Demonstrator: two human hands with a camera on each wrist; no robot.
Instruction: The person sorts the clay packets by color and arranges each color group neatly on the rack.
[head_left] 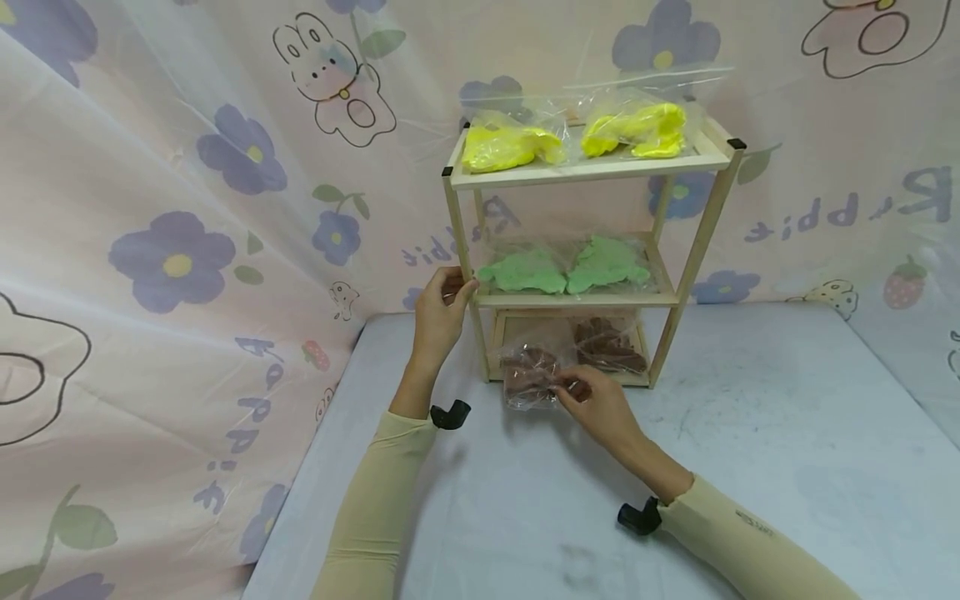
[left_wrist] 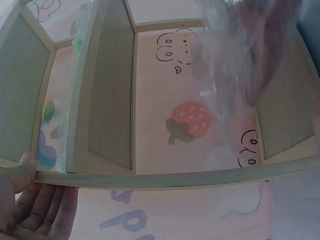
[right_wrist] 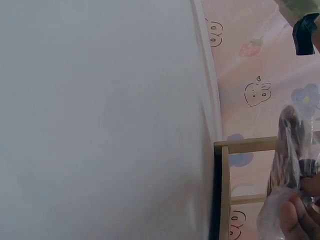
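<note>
A small three-tier wooden shelf [head_left: 577, 302] stands at the back of the table. My left hand [head_left: 437, 321] grips its left front post, thumb on one side and fingers on the other in the left wrist view. In front of the bottom tier, my right hand [head_left: 600, 408] pinches the right edge of a clear plastic bag of brown pieces [head_left: 531, 375]. That bag [right_wrist: 287, 150] also shows in the right wrist view, with fingers [right_wrist: 295, 220] against it. Farther right on the bottom tier lies another bag of brown pieces [head_left: 609, 343]. What the pieces are, I cannot tell.
Two bags of light green pieces [head_left: 528, 271] lie on the middle tier. The top tier bears two bags of bright yellow pieces [head_left: 510, 148]. A white-covered table [head_left: 787, 433] extends around the shelf, and a printed curtain [head_left: 172, 358] hangs behind and to the left.
</note>
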